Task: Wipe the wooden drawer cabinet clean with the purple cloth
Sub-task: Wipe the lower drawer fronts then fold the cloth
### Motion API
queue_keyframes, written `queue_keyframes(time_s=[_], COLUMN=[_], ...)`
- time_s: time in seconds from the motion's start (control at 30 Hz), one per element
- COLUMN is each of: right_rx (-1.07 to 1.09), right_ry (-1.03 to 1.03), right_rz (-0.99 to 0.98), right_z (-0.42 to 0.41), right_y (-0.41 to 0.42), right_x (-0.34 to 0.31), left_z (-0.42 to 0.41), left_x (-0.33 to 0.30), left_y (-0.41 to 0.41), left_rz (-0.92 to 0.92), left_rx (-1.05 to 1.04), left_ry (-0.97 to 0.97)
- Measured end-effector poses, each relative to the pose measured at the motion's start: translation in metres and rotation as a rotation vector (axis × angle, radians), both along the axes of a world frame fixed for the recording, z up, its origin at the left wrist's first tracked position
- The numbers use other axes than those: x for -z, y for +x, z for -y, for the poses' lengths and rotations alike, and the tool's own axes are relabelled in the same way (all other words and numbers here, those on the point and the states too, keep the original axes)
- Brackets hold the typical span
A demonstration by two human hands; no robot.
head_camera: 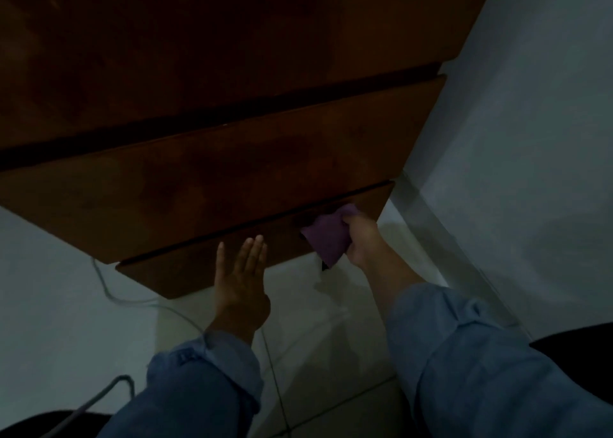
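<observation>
Purple cloth (323,238) sat bunched against the front of the lowest drawer (205,265) of the wooden drawer cabinet (232,112), near that drawer's right end. The drawer front ran long from lower left to upper right in the head view, so most unwiped length lay to the cloth's left. Right hand (363,238) gripped the cloth, fingers curled round it, pressing it to the wood. Left hand (240,278) was well apart from it, fingers straight and flat on the same drawer front near its middle, holding nothing. The right hand was the nearer one, already on the cloth; a stroke leftward would likely meet the left hand. Cable (109,291) trailed on the pale floor below. Dim light.
</observation>
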State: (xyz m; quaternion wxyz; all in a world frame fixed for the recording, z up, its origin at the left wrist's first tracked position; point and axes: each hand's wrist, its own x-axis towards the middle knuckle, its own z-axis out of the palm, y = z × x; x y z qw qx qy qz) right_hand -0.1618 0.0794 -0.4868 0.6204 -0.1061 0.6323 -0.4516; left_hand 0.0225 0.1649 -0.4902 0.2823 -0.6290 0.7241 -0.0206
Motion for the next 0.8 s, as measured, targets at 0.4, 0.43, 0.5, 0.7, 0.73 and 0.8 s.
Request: queue_keyframes(time_s=[0.4, 0.43, 0.5, 0.7, 0.73, 0.8], right_rx=[0.337, 0.282, 0.230, 0.383, 0.350, 0.297], right_ry=[-0.240, -0.235, -0.205, -0.160, -0.086, 0.076], right_rz=[-0.271, -0.393, -0.509, -0.298, -0.227, -0.014], right_z=[0.003, 0.012, 0.027, 0.039, 0.040, 0.046], right_y=[-0.008, -0.003, 0.009, 0.006, 0.004, 0.012], right_x=[0.023, 0.024, 0.025, 0.061, 0.074, 0.093], left_z=[0.017, 0.019, 0.022, 0.030, 0.031, 0.033], left_x=[0.003, 0.004, 0.008, 0.024, 0.027, 0.030], left_y=[-0.012, -0.009, -0.002, 0.009, 0.010, 0.013], left_rz=[-0.103, -0.077, -0.033, -0.057, -0.062, -0.044], left_rx=[0.203, 0.232, 0.297, 0.358, 0.379, 0.383], left_ry=[-0.037, -0.028, -0.030, -0.080, -0.107, -0.120])
